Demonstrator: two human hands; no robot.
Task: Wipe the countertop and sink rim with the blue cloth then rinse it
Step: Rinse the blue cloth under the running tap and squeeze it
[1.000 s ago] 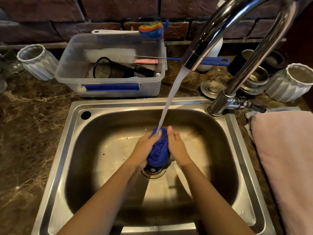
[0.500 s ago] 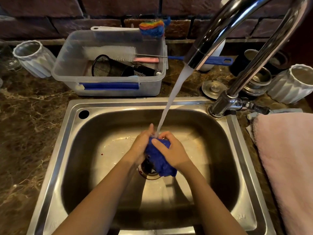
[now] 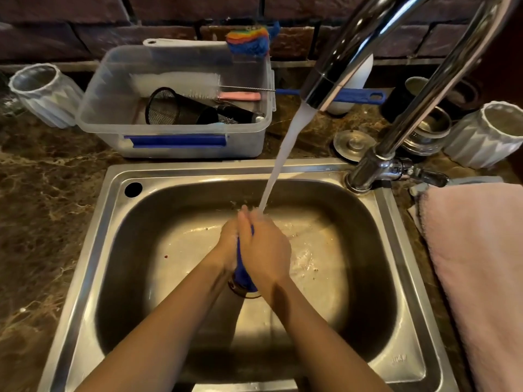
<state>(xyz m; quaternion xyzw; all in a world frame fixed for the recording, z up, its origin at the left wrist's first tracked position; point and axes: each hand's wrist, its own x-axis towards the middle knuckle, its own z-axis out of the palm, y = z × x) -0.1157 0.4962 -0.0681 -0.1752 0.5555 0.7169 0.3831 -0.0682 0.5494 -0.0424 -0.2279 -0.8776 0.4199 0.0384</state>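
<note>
**Head view: both hands squeezing the blue cloth under running water**

I see my two hands pressed together over the middle of the steel sink (image 3: 87, 250). The right hand (image 3: 264, 250) lies on top, fingers wrapped around the blue cloth (image 3: 243, 275), and the left hand (image 3: 229, 240) closes on it from the other side. Only a narrow strip of the cloth shows between the palms, with its lower end hanging just above the drain (image 3: 240, 291).

A white stream of water (image 3: 285, 154) falls at a slant from the chrome faucet (image 3: 353, 49) and lands on the fingertips of both hands. The faucet's base stands on the sink's back right corner.

Behind the sink, on the dark marble countertop (image 3: 42, 207), sits a clear plastic tub (image 3: 175, 142) holding a black mesh cup (image 3: 164, 107) and a white bottle brush (image 3: 181, 84). A rainbow-coloured scrubber (image 3: 249, 38) rests on the tub's back rim. A white ribbed cup (image 3: 42, 94) stands to the left of the tub, another (image 3: 486, 134) at far right. A pink towel (image 3: 478, 264) lies on the counter to the right of the sink.
</note>
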